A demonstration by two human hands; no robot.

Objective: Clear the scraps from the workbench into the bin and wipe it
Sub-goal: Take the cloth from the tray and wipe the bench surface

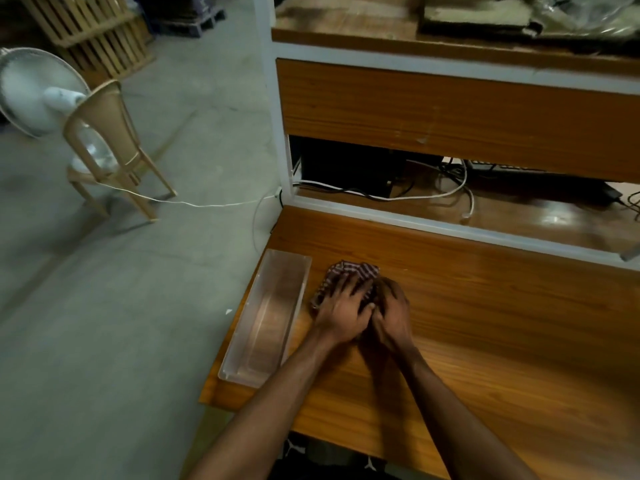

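Cloth lies bunched on the workbench just right of the clear bin, whose long axis runs away from us; we press our left hand, fingers spread, and our right hand, fingers curled, onto it.

A bin is sitting on the counter near its nine o'clock edge. A cloth is lying just beside the bin at its three o'clock. The left hand and right hand are resting on the cloth, touching each other. Cables are lying on a shelf at the counter's twelve o'clock. A chair and fan are standing on the floor toward ten o'clock.
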